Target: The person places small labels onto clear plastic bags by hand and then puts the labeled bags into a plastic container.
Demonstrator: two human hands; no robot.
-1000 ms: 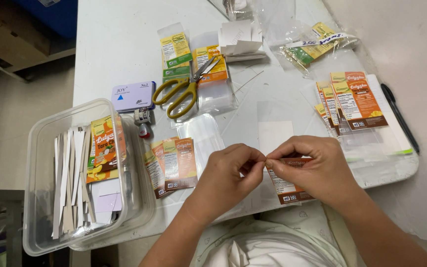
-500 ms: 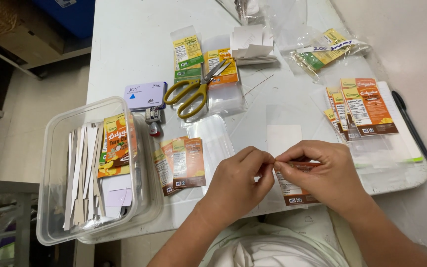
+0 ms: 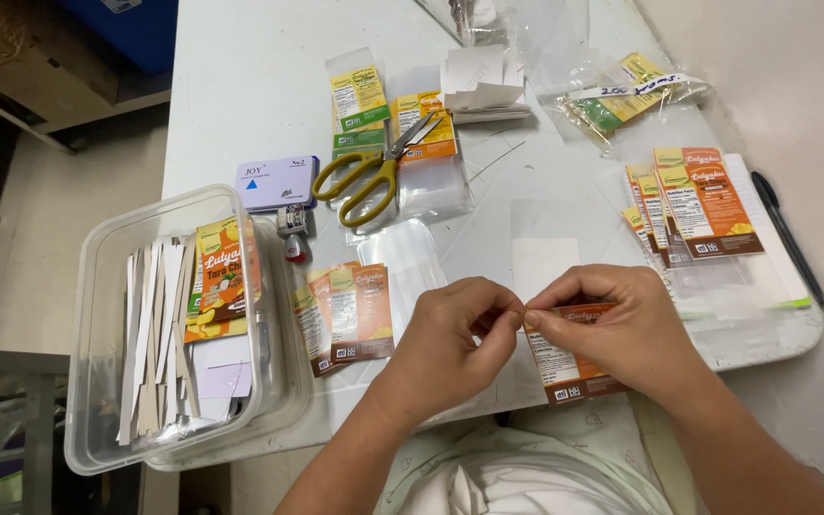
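Note:
My right hand [image 3: 622, 329] pinches the top edge of an orange and brown printed label [image 3: 565, 367] near the front edge of the white table [image 3: 240, 86]. My left hand [image 3: 450, 348] meets it, with thumb and fingertips pinched at the same top corner of the label. The label's lower half shows below my right palm; what lies between the fingertips is hidden. A small stack of similar orange labels [image 3: 345, 315] lies just left of my left hand, beside a clear plastic bag [image 3: 402, 262].
A clear plastic tub [image 3: 169, 334] with paper strips and a label sits at the table's left front. Yellow-handled scissors [image 3: 374, 172], a purple ink-pad box [image 3: 277, 181], more labels [image 3: 693, 205], a black pen [image 3: 789, 238] and bagged labels [image 3: 622, 95] lie further back.
Both hands stay pinched together at the label's top; the label has tilted slightly and more of it shows below my right hand. The view shifted a little.

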